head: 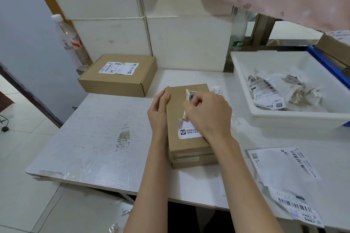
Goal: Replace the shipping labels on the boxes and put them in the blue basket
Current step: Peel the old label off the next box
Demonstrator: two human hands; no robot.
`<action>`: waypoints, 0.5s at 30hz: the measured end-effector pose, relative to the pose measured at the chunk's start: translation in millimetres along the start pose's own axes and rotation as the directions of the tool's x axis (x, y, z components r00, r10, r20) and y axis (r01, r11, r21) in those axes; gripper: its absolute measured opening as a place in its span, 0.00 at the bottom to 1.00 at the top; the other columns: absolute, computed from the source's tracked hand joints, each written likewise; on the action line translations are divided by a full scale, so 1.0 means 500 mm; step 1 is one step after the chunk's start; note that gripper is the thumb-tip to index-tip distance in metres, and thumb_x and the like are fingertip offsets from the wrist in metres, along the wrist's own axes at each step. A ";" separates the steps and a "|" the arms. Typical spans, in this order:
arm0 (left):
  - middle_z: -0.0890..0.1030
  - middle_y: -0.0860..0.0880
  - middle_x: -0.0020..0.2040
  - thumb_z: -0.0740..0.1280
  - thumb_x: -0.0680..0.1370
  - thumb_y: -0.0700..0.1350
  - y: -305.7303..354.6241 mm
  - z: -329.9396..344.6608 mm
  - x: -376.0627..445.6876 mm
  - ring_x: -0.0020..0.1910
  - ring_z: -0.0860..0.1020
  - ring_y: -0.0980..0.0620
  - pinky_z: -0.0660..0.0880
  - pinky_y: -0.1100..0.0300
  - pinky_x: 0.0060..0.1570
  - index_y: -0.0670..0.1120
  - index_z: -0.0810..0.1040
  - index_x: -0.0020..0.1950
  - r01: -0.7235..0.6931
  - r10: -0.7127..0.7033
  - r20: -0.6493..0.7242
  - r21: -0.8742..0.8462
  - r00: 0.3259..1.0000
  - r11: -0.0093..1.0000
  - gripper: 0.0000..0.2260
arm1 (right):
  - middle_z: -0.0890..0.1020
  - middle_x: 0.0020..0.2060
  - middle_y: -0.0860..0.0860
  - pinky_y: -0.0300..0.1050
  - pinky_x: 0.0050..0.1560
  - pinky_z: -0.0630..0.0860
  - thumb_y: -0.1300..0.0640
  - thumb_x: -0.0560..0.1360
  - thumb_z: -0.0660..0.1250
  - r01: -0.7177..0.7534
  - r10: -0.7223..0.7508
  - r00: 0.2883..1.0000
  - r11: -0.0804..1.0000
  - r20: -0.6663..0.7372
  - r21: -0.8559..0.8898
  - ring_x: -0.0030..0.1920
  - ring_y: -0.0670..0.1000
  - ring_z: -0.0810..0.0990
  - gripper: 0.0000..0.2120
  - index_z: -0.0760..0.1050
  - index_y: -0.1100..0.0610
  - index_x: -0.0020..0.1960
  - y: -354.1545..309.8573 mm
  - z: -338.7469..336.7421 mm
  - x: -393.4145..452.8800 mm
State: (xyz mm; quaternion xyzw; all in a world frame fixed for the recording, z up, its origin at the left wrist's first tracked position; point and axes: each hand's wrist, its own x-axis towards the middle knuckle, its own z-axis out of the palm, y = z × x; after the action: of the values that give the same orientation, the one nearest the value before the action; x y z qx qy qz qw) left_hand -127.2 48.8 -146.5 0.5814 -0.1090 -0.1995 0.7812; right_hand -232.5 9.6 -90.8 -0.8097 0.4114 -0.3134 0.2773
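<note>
I am steadying the box (186, 119) with my left hand (159, 108) curled round its edge — right hand (207, 113) pinching the old label (190, 98); peeling low and slow should avoid tearing.

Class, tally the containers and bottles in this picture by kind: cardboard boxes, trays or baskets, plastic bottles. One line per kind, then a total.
Cardboard boxes: 3, one under the hands, one at the back left, one in the blue basket
Trays or baskets: 2, white tray, blue basket
Plastic bottles: 2, left, right
Total: 7
</note>
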 end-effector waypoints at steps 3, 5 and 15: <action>0.81 0.60 0.46 0.66 0.80 0.40 -0.001 0.000 0.001 0.40 0.80 0.70 0.73 0.74 0.39 0.42 0.81 0.59 -0.004 0.004 -0.003 0.001 1.000 1.000 0.09 | 0.68 0.24 0.56 0.47 0.33 0.65 0.50 0.73 0.61 0.012 -0.012 1.000 1.000 -0.005 0.028 0.28 0.54 0.62 0.20 0.65 0.59 0.26 0.001 -0.002 -0.002; 0.81 0.60 0.45 0.65 0.80 0.39 0.000 0.001 0.000 0.39 0.79 0.71 0.72 0.75 0.39 0.42 0.80 0.59 -0.008 0.008 -0.005 -0.001 1.000 1.000 0.09 | 0.64 0.23 0.53 0.47 0.33 0.64 0.47 0.75 0.62 -0.006 0.006 1.000 0.999 -0.008 0.044 0.28 0.53 0.61 0.24 0.62 0.58 0.26 -0.001 -0.002 0.000; 0.82 0.56 0.47 0.65 0.80 0.41 0.001 0.002 -0.001 0.40 0.79 0.67 0.73 0.74 0.39 0.43 0.81 0.59 0.002 -0.002 -0.014 -0.001 1.000 1.000 0.09 | 0.74 0.29 0.59 0.47 0.35 0.68 0.58 0.70 0.64 0.004 -0.003 1.000 0.995 0.008 -0.096 0.32 0.54 0.63 0.10 0.74 0.63 0.34 0.006 0.002 0.004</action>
State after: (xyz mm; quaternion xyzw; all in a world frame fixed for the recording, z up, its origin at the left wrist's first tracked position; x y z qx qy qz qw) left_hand -127.9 48.3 -145.6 0.5826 -0.1028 -0.1962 0.7820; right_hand -232.3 6.4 -93.0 -0.8242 0.4234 -0.2904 0.2390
